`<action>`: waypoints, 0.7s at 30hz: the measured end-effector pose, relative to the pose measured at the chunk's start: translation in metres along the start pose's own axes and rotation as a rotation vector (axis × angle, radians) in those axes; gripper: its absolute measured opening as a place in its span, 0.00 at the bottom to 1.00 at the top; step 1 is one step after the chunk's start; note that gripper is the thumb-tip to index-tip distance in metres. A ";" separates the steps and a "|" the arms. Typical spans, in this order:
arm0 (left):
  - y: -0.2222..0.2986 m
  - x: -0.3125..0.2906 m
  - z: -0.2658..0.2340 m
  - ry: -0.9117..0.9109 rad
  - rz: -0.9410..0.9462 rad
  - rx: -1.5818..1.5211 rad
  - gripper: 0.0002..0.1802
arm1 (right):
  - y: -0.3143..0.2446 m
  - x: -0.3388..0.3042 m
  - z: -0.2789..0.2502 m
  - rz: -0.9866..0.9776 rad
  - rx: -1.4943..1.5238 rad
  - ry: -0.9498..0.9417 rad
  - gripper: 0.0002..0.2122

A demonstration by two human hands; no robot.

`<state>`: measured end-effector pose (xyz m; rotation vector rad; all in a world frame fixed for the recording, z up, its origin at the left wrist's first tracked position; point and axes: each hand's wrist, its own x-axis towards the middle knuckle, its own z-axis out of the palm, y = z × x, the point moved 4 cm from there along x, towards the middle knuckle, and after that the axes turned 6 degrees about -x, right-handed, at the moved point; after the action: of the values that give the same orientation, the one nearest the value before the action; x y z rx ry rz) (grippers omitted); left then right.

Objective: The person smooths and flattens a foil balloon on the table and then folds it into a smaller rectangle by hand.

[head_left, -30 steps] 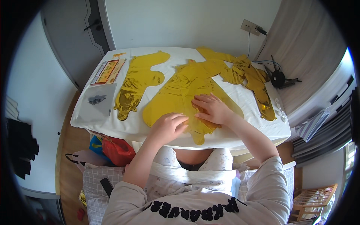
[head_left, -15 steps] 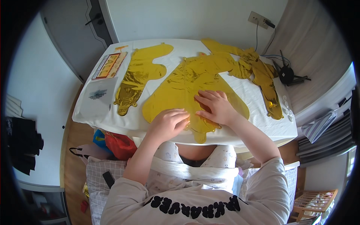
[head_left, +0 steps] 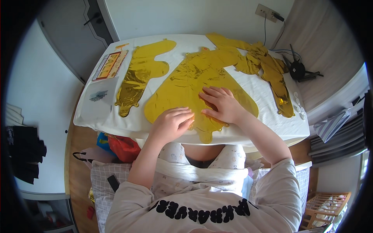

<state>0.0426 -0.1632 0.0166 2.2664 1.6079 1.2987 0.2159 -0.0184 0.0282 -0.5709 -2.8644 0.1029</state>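
Note:
A flat, uninflated gold foil balloon [head_left: 182, 87] lies across the middle of the table, with a wide lower part and a small tab at the near edge. My right hand [head_left: 220, 104] rests palm down on it, fingers spread. My left hand [head_left: 173, 123] lies on the lower left of the same foil, its fingers stretched out and side by side, the thumb a little apart. Between the hands the foil is creased and shiny. Neither hand grips anything that I can see.
Another gold foil balloon [head_left: 136, 73] lies left, and crumpled gold foil [head_left: 268, 70] right. Further left are an orange-and-white printed card [head_left: 110, 66] and a clear plastic packet [head_left: 99, 97]. A black router-like device [head_left: 297, 70] with cables stands at the right. White tablecloth [head_left: 91, 121] covers the table.
The whole view has shifted slightly, so the table sits a little higher in it. Both hands remain on the foil, with hardly any movement of their own.

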 end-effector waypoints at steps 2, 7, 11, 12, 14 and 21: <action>0.000 0.000 -0.001 0.011 -0.018 0.001 0.09 | 0.001 0.000 0.000 0.015 -0.012 -0.002 0.31; 0.005 0.002 -0.006 0.090 -0.017 0.075 0.09 | 0.003 -0.001 0.003 0.009 -0.022 0.023 0.31; 0.003 0.000 -0.007 0.091 -0.039 0.031 0.10 | 0.002 0.000 0.003 0.008 -0.022 0.023 0.32; 0.003 0.000 -0.007 0.090 -0.040 0.030 0.10 | 0.001 0.000 0.004 0.008 -0.021 0.023 0.32; 0.004 -0.001 -0.007 0.094 -0.044 0.042 0.10 | -0.001 0.000 0.004 0.001 -0.057 0.020 0.33; 0.004 0.002 -0.006 0.075 0.030 0.080 0.08 | -0.003 0.000 0.001 -0.009 -0.029 0.001 0.33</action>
<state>0.0420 -0.1660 0.0239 2.3230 1.6861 1.3657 0.2145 -0.0215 0.0275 -0.5637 -2.8719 0.0599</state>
